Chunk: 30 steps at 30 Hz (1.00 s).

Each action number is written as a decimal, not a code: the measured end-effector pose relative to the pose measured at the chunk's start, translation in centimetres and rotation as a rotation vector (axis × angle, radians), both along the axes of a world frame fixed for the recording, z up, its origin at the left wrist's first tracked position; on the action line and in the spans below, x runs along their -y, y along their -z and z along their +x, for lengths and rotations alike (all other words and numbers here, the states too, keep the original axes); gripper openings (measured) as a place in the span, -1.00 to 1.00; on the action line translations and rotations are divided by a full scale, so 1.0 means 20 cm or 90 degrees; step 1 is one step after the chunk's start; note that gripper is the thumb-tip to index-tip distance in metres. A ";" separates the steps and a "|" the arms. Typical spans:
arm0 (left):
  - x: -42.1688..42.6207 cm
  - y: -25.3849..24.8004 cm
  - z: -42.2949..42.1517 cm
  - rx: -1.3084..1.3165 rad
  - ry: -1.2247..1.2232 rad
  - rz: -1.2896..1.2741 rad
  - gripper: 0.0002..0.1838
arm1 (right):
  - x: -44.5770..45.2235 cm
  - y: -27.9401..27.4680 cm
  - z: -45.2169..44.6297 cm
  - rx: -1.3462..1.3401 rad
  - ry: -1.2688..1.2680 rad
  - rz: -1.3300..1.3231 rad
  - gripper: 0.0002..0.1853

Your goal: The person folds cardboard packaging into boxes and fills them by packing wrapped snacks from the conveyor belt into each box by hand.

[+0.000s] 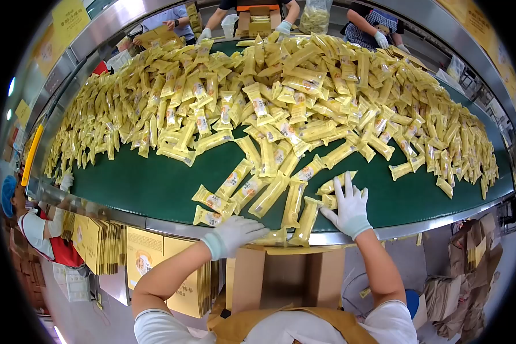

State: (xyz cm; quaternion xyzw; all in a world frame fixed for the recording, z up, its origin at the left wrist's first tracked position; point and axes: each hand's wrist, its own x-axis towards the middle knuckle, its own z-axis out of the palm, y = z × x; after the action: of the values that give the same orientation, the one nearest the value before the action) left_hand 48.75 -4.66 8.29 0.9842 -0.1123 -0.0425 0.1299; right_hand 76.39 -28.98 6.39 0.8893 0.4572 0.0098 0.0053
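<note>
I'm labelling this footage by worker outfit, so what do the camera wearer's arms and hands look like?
The left hand and right hand each wear a white glove with a pale green cuff. The forearms are bare, and short white sleeves end above the elbows. I can make out no print on either glove.

The slim yellow packets [269,195] I can see look glossy and sealed, several printed in white and orange. Most lie heaped at all angles in a broad bank across the green belt [132,183]. A looser spread reaches the near side, lying at various slants, with one packet [307,221] overlapping the metal rim [172,227].
</note>
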 end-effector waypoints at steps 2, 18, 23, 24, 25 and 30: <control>0.06 0.18 -0.02 0.109 -0.027 0.093 -0.37 | 0.08 0.00 -0.02 0.020 -0.048 0.011 -0.05; -0.13 -0.37 -0.11 -0.004 -0.297 -0.176 -0.49 | 0.08 -0.38 0.01 -0.397 -0.280 0.212 -0.47; -0.21 -0.11 -0.23 -0.099 -0.357 0.000 -0.44 | -0.13 -0.17 -0.04 -0.179 -0.592 -0.002 -0.44; -0.19 -0.10 -0.24 -0.071 -0.357 -0.017 -0.43 | -0.15 -0.14 -0.04 -0.172 -0.603 0.001 -0.44; -0.16 -0.11 -0.23 -0.114 -0.379 0.025 -0.38 | -0.15 -0.13 -0.02 -0.164 -0.612 0.003 -0.45; -0.13 -0.04 -0.19 -0.066 -0.362 0.103 -0.36 | -0.10 -0.14 -0.03 -0.161 -0.523 -0.090 -0.55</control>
State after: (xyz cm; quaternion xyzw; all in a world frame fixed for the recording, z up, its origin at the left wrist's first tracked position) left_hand 44.86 -2.10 9.04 0.9799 0.1783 -0.0630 0.0636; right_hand 75.85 -26.92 9.27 0.6251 0.7698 -0.1289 0.0056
